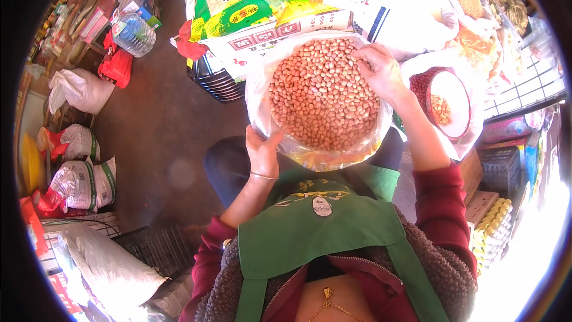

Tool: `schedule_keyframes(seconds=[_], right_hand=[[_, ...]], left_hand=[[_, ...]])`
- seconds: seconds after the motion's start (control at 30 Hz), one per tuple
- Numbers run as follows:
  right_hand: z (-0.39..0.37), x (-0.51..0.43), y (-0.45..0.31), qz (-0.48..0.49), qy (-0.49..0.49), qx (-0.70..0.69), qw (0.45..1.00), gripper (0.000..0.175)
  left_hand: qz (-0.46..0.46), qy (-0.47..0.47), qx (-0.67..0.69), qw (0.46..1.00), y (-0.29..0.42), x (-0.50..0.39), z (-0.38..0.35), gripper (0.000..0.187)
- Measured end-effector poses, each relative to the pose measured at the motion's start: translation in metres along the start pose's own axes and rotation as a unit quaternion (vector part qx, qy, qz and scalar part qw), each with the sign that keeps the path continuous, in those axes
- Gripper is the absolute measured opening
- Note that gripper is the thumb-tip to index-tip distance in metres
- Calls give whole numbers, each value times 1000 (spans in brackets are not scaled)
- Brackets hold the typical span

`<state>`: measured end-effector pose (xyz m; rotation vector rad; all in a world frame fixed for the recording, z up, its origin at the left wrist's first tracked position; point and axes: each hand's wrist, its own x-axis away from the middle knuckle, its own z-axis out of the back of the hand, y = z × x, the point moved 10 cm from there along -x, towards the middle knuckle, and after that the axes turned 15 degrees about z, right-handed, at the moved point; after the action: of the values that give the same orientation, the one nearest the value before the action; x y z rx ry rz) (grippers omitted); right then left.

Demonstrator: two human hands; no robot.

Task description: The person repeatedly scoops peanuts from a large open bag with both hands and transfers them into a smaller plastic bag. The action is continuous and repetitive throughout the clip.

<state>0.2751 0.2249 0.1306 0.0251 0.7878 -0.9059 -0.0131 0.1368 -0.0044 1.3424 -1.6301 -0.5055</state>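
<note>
A white plastic sack (257,98) with its mouth spread wide stands before me, full of shelled peanuts (324,94) with pinkish-red skins. My left hand (262,151) grips the sack's rim at the near left, thumb on the peanut side. At the upper right of the opening, my right hand (380,69) has its fingers bent at the edge of the peanuts and the rim; what lies between its fingertips cannot be made out. To the right, another white sack (473,136) holds dark red contents and a red-rimmed bowl (453,112) with some pale yellow pieces inside.
Green and yellow food packets (241,15) lie on a printed carton (268,40) beyond the peanuts. A black plastic basket (219,82) stands beside it. At left are white sacks (82,91) and a large water bottle (134,36); at right, stacked egg trays (494,230).
</note>
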Motion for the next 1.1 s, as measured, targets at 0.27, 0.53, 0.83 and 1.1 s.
schedule_keyframes(seconds=[0.27,0.53,0.83,1.1], right_hand=[[-50,11,-46,116,-44,-46,991,20],[-93,44,-113,247,-199,31,948,17],[-34,26,-59,172,-80,65,980,22],[-86,20,-113,222,-153,79,960,39]], left_hand=[[8,-6,3,1000,-3,-2,1,43],[10,-9,4,1000,-2,-1,-1,45],[16,-8,7,1000,-3,-1,0,45],[5,-9,-4,1000,-3,-2,0,47]])
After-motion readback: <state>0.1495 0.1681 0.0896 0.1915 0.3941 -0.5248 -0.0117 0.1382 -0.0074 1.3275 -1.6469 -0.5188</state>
